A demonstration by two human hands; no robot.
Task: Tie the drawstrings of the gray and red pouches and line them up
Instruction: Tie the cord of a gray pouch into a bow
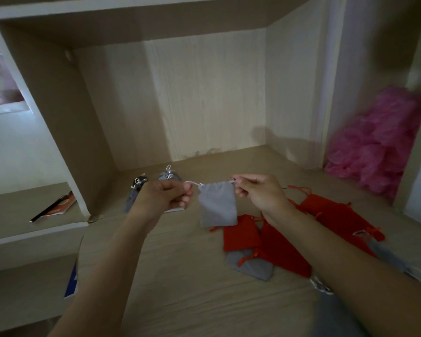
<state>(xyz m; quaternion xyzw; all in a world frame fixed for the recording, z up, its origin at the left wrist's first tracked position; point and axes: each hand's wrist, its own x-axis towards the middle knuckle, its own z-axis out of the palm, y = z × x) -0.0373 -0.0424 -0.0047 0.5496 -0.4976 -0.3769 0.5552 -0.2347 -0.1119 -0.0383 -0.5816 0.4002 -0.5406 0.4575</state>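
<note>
Between the two hands, above the desk (180,276), a gray pouch (218,206) is held in the air by its cord (192,184). One end of the cord is pinched by the curled fingers of the left hand (164,195) and the other end by the right hand (258,193). The cord is drawn out to both sides, so the pouch hangs freely between the hands, just below the knuckles.

The pouch is judged to be very light and soft, a limp cloth without stiffness; it can swing and fold easily and cannot be broken. The cord looks thin and smooth and may slip, so it is best taken close to the pouch mouth, not at the body. The mouth seems gathered, but the picture is blurred and this cannot be told surely.

Red pouches (241,233) are seen on the desk under the right wrist, and two tied pouches (169,177) behind the left hand.
</note>
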